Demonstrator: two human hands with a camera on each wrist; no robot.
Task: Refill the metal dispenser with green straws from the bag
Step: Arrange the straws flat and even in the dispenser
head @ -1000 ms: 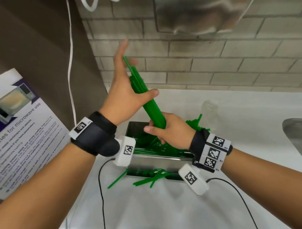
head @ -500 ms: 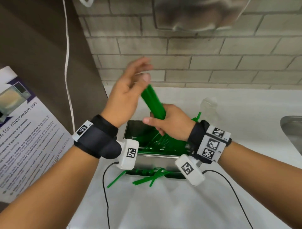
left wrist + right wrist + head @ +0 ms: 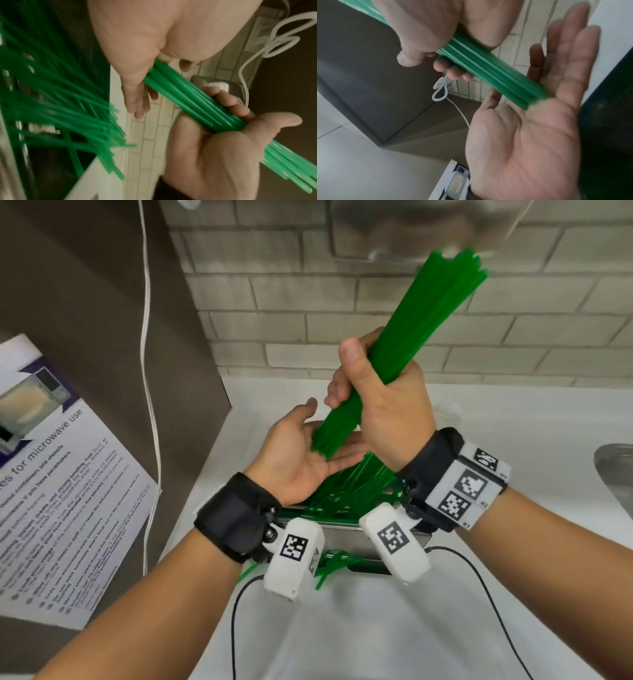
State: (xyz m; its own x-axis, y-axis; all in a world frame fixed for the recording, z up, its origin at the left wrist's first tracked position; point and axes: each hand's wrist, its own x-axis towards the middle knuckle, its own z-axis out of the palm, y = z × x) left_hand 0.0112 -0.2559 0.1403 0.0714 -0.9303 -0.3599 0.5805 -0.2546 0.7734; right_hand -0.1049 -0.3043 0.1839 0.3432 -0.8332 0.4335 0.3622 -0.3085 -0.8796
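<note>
Dispenser (image 3: 346, 534) on table (image 3: 376, 628), nearest, already part-filled. Above it, left hand (image 3: 298, 453) flat, fingers relaxed, butting straw (image 3: 394, 364) ends; right hand (image 3: 383, 402) fingers wrapped round bundle. Step: squaring ends. Next: lower bundle lengthwise into dispenser.

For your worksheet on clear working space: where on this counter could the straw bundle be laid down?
Bare white counter lies in front of the metal dispenser, between the two black cables. More lies right of it, toward the sink. Crowded: the dispenser, full of loose straws, some poking out below.
</note>
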